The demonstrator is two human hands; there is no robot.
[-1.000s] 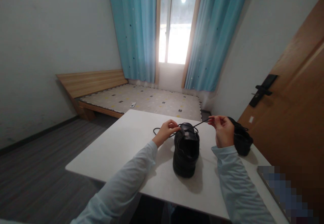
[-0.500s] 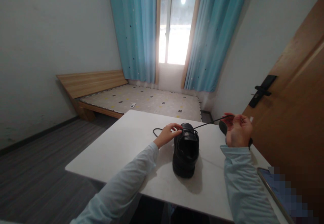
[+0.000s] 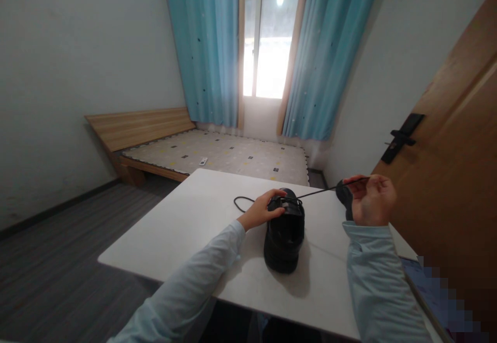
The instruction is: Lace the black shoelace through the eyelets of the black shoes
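A black shoe (image 3: 283, 250) stands on the white table, its heel toward me and its opening facing up. My left hand (image 3: 261, 209) is closed on the shoe's upper around the tongue, with the thumb near the opening and the fingers over the laced part. A black shoelace (image 3: 316, 192) runs taut from the shoe up to the right. Its far part is pinched in the fingers of my right hand (image 3: 375, 200), held above the table's right side. To the left of the shoe lies a loose loop of black lace (image 3: 241, 198).
Partly hidden behind my right hand is another black shoe (image 3: 343, 194). A flat device with a blurred screen (image 3: 427, 286) lies at the right edge of the white table (image 3: 166, 229). Beyond are a bed (image 3: 217, 149) with a small white remote (image 3: 203, 161), and a wooden door (image 3: 438, 167).
My right hand has moved slightly right, drawing the lace farther out. My left hand has shifted a little forward onto the shoe's tongue, its thumb and fingers spread wider.
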